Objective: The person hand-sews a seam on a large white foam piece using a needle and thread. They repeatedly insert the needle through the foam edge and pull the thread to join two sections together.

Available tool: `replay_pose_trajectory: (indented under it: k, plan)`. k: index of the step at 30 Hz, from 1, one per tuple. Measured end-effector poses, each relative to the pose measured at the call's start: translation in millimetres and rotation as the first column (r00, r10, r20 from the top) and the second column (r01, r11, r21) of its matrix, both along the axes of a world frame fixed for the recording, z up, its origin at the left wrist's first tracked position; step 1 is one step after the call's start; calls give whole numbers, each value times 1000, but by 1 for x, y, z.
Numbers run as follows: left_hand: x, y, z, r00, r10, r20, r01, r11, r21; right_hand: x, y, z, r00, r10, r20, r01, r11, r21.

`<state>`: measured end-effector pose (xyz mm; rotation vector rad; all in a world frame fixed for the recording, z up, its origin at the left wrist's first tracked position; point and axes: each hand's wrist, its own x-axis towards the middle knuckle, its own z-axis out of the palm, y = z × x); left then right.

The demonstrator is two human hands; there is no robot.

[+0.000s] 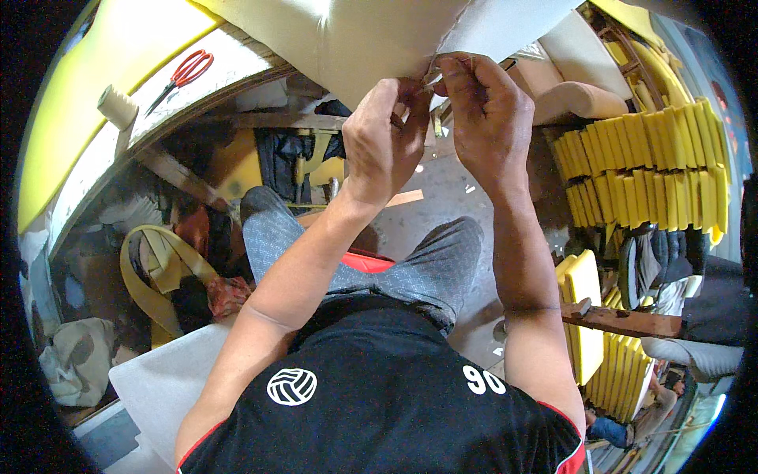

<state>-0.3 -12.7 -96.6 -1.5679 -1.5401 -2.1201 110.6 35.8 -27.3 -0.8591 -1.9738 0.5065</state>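
Observation:
A large cream-white fabric or leatherette piece [371,39] spreads across the top of the view, with a seam running down to its lower corner. Both hands meet at that corner. My left hand [387,141] is closed, thumb and fingers pinching the edge. Beside it my right hand [488,114] also pinches at the seam, its fingers bent together. A small white strip shows between the fingertips. Something thin, perhaps thread, is near the right fingers, too fine to make out.
On the bench [245,59] at the left lie red-handled scissors [190,69] and a cream thread spool [118,107], beside a yellow foam sheet [71,103]. Stacked yellow foam pieces [639,146] stand at the right. A pale board [162,367] lies by my left arm. Scraps [407,197] litter the floor.

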Motion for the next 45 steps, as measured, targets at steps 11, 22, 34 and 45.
replay_pose_trajectory:
  k: [11, 22, 34, 45]
  plan:
    - [3, -4, 3, 998, 53, -34, -56, 995, -88, -5, -3, -14, 987, 7, -161, -6, 1000, 6]
    - [1, 3, -4, 990, 124, -73, -126, 991, -32, -4, 6, -17, 974, 72, -217, 10, 935, 355]
    - [11, -6, -14, 762, -164, 626, 346, 921, -180, 6, -9, -37, 855, 221, -470, -334, 927, -173]
    - [1, -3, -32, 828, -249, 503, 376, 911, -168, 139, -80, 28, -83, 741, -666, -991, 7, 133]
